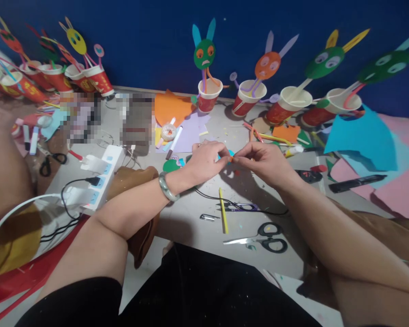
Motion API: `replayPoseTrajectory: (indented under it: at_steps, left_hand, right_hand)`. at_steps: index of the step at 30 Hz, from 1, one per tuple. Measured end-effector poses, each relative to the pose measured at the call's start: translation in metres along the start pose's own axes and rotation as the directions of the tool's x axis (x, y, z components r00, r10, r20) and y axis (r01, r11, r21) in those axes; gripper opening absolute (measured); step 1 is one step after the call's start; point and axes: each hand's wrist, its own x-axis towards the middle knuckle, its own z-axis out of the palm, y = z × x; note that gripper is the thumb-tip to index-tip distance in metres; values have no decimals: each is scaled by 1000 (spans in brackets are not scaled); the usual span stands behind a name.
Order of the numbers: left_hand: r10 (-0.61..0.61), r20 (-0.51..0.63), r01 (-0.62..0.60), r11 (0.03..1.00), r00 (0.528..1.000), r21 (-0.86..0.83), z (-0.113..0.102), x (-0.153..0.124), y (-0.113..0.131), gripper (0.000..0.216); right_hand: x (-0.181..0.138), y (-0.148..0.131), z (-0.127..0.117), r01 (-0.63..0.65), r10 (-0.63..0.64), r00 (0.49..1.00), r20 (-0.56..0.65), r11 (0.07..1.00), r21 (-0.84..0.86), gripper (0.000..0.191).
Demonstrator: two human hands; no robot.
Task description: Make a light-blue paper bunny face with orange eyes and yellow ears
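Note:
My left hand (209, 160) and my right hand (267, 162) meet over the middle of the table, fingertips pinched together. A tiny orange piece (231, 159), perhaps paper, shows between their fingertips. Both hands appear closed on it, though the fingers partly hide it. Small light-blue paper (221, 155) peeks out behind the left fingers. Beside the left wrist lies a green paper circle (171, 166). Closer to me are black-handled scissors (271, 237), a yellow stick (223, 211), purple thread snips (241, 207) and a pen cap (208, 217).
Red paper cups (209, 97) with paper rabbit-eared figures line the blue wall. A power strip (105, 175) with cables stands at left, near another person's arm (7, 163). Orange paper (173, 107), a tape roll (168, 131) and blue paper (359, 138) lie around. A black cord (221, 197) crosses the table.

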Motion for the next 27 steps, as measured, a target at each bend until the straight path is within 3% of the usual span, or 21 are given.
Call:
replayPoseTrajectory:
  at_steps: [6, 11, 16, 19, 24, 27]
  left_hand:
    - [-11, -3, 11, 1000, 1000, -2, 0, 1, 1, 12]
    - [-39, 45, 37, 999, 998, 28, -3, 1, 6, 11]
    - [-54, 104, 36, 984, 993, 174, -2, 0, 9, 17]
    - [1, 145, -54, 931, 989, 360, 0, -5, 9, 25]
    - [54, 327, -233, 811, 944, 537, 7, -18, 11, 32]
    - [109, 301, -267, 787, 947, 556, 14, -23, 9, 31]
  right_hand:
    - [3, 6, 1, -3, 11, 999, -46, 986, 167, 40]
    - [4, 5, 3, -61, 65, 998, -10, 973, 222, 44]
    - [4, 0, 1, 16, -18, 997, -74, 1000, -20, 40]
    - [8, -1, -5, 62, -95, 982, -160, 979, -197, 30]
    - [25, 6, -12, 12, -29, 996, -88, 981, -191, 28]
    - [36, 7, -10, -35, 25, 998, -53, 981, -189, 32]
